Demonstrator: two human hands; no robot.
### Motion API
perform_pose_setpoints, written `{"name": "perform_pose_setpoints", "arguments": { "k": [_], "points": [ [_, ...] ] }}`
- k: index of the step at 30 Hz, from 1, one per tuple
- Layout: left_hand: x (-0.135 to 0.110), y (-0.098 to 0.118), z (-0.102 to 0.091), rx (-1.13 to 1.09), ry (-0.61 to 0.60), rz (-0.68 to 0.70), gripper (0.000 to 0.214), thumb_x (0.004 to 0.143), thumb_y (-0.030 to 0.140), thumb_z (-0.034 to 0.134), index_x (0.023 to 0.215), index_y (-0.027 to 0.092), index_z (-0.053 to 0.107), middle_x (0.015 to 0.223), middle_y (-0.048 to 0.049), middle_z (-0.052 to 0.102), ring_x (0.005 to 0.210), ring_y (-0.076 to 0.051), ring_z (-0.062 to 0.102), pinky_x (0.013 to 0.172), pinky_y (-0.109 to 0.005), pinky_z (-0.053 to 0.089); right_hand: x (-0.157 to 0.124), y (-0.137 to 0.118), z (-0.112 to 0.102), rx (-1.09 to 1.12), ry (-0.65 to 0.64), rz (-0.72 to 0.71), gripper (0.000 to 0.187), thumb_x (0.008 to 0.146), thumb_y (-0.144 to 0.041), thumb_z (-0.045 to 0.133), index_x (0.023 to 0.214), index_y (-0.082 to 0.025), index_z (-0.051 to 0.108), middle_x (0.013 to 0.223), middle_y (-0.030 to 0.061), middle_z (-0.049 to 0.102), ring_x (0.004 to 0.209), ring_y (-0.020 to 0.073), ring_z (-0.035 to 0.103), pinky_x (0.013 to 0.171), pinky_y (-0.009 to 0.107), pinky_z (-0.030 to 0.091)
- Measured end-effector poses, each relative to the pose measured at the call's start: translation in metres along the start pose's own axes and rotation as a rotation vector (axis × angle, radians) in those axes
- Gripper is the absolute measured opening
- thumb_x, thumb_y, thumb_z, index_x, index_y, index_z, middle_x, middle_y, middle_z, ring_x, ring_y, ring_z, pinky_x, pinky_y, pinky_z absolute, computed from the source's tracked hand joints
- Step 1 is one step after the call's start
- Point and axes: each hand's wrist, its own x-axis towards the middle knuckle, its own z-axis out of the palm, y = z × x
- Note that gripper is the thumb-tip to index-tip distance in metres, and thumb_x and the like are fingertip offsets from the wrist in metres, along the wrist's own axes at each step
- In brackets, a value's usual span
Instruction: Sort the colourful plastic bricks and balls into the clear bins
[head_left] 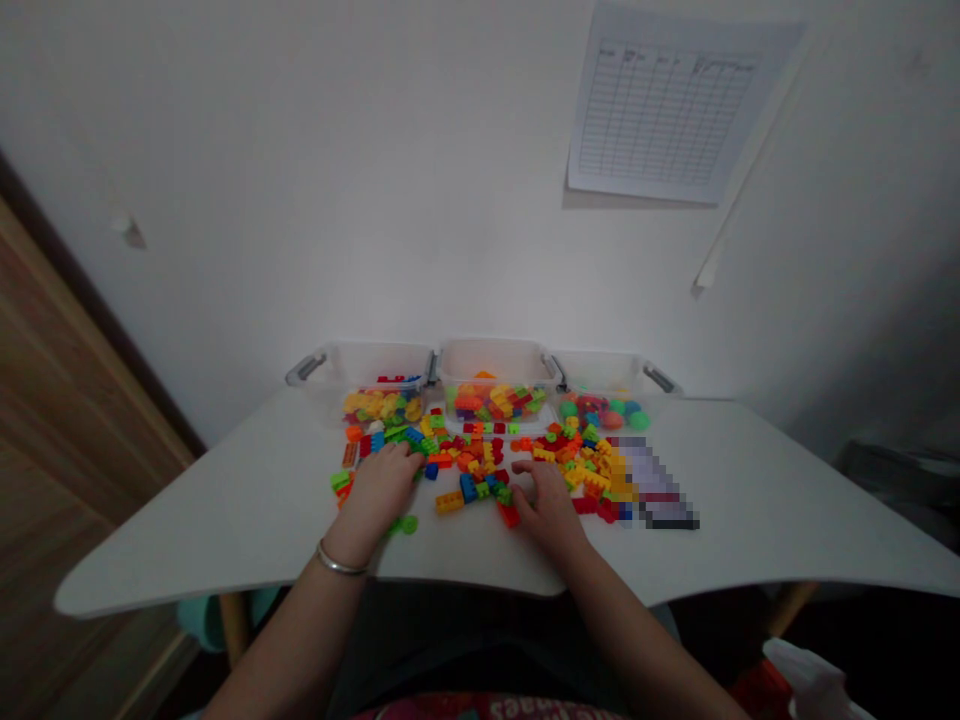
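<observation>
Three clear plastic bins point(495, 360) line the far edge of the white table point(187, 540), with loose plastic building bricks point(480, 460) spread in front of them. My left hand point(382, 485) curls over bricks, though I cannot tell if it pinches any. My right hand point(549, 505) is spread, its fingers point(521, 497) just beside a red brick point(508, 515).

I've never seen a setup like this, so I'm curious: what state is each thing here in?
Blocks, scattered across the table
Left hand, cupped on blocks
Right hand, open, fingers spread
Left bin, uncovered, holding yellow and green pieces
Middle bin, uncovered, holding mixed blocks
Right bin, uncovered, holding round pieces
</observation>
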Motion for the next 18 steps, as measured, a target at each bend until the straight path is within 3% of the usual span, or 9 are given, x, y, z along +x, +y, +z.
{"name": "perform_pose_setpoints", "arguments": {
  "k": [9,13,18],
  "points": [
    [0.005,-0.013,0.005,-0.225,0.011,0.027,0.017,0.077,0.02,0.059,0.092,0.018,0.067,0.097,-0.0108,0.065,0.096,-0.026,0.06,0.082,-0.036,0.047,0.0,0.0,0.002,0.015,0.026,-0.018,0.022,0.082,-0.02,0.052,0.103,-0.019,0.059,0.101,0.01,0.064,0.1,0.0254,0.057,0.091,0.045,0.046],
    [0.006,-0.019,0.009,-0.49,0.036,0.042,0.014,0.076,0.029,0.061,0.084,0.019,0.064,0.089,-0.007,0.067,0.084,-0.023,0.063,0.076,-0.033,0.048,0.0,-0.001,0.0,0.017,0.02,-0.011,0.022,0.082,-0.02,0.052,0.103,-0.019,0.059,0.102,0.0099,0.065,0.1,0.0255,0.057,0.091,0.045,0.047],
    [0.013,-0.027,0.002,-1.017,0.165,-0.096,0.035,0.071,0.041,0.063,0.098,0.02,0.06,0.084,-0.002,0.068,0.08,-0.02,0.066,0.072,-0.032,0.052,0.0,-0.003,-0.002,0.005,0.009,-0.004,0.023,0.081,-0.019,0.052,0.102,-0.018,0.06,0.102,0.0106,0.065,0.101,0.0257,0.057,0.092,0.046,0.046]
  ]
}}
